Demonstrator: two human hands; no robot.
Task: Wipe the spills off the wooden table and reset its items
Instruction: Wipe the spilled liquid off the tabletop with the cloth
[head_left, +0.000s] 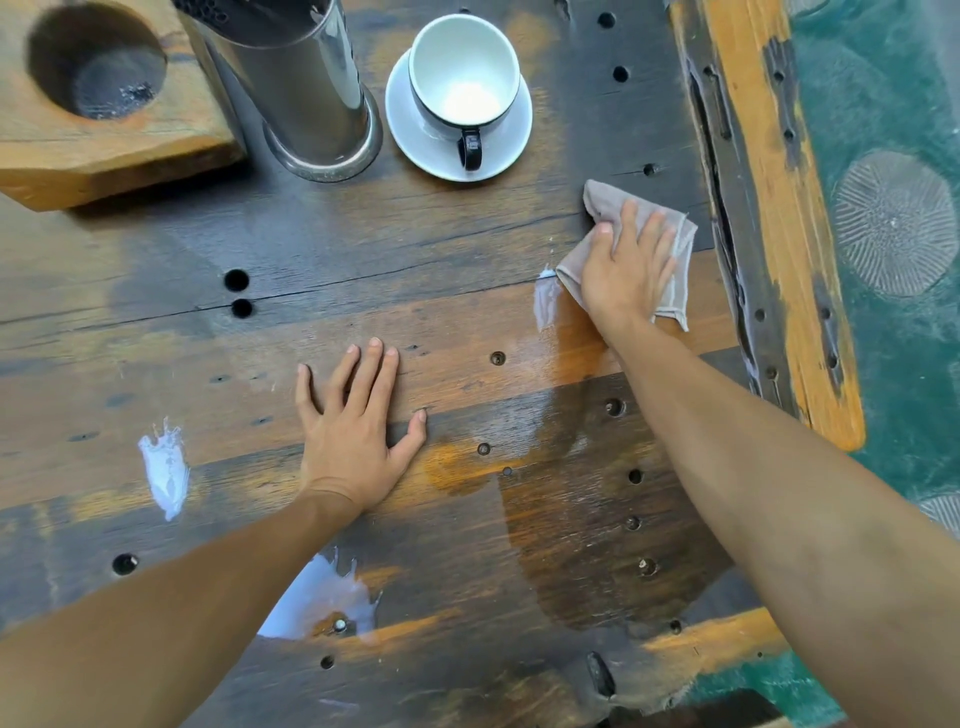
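The dark wooden table (156, 322) is full of holes and has white spills (165, 467) near left, plus a wet patch near right and green floor (893, 364) beyond its right edge. Right hand (626, 270) presses flat on a beige cloth (675, 249) at far right, left hand (353, 431) rests spread, holding nothing. Far side: empty white cup (462, 67) on its saucer (405, 130), a steel canister (306, 88), and a wooden block (78, 156) whose hole has maybe some residue.

Metal cylinder (306, 88) cut off by the top edge, top part not seen. Wooden block (104, 104) with a round hole cut off at upper left. Cloth (670, 270) middle hidden under the right hand (626, 270); desk (467, 249) surface beneath it can't be seen. White spill (322, 597) at lower centre partly hidden by the left forearm. Both arms cut off at the bottom edge. Saucer (415, 130) partly covered by the cup (462, 73).
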